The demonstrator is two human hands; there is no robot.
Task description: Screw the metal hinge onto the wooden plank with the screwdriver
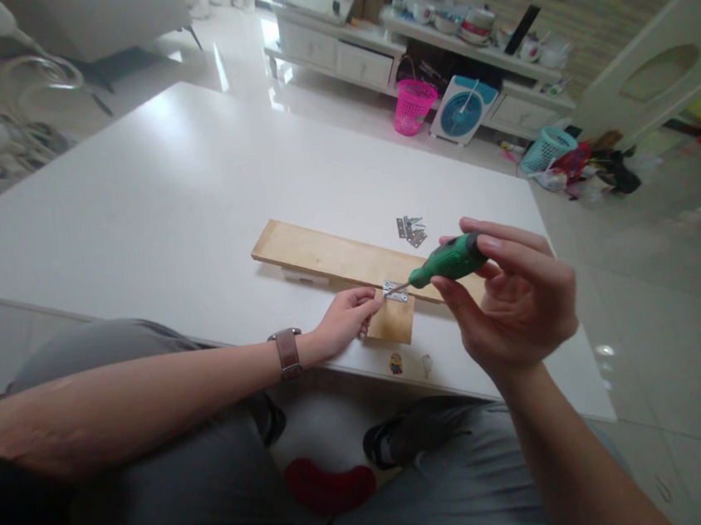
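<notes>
Green-handled, the screwdriver (449, 260) is held in the right hand (520, 295), the handle clamped between thumb and fingers. From where I stand, the shaft slopes down to the left, with its tip at a metal butt hinge (395, 291). Whether the tip is seated in a screw head is too small to tell.

The hinge lies flat across the joint between two wooden parts: a long board (317, 249) and a short rectangular block (392, 320). The block adjoins the near edge of the board. The left hand (347, 320) is positioned at the block's left edge, fingers bent, fingertips just beside the hinge; I cannot tell whether they pinch the block or merely brace it. The two hands are apart, one on either side of the hinge. A brown-strapped wristwatch (286, 353) is fitted to the left wrist.

The whole assembly rests on a white table (130, 194), close to the seated person's side. Beyond the board, a small pile of loose hinges and screws (411, 231) lies on the tabletop. Near the front edge, below the block, is a yellow-and-blue cartoon figure (395, 363), with a small pale item (427, 363) to its right.

Across the tiled floor, a pink basket (414, 107) stands beside a blue-and-white box fan (461, 110), in front of a low white cabinet (360, 63).
</notes>
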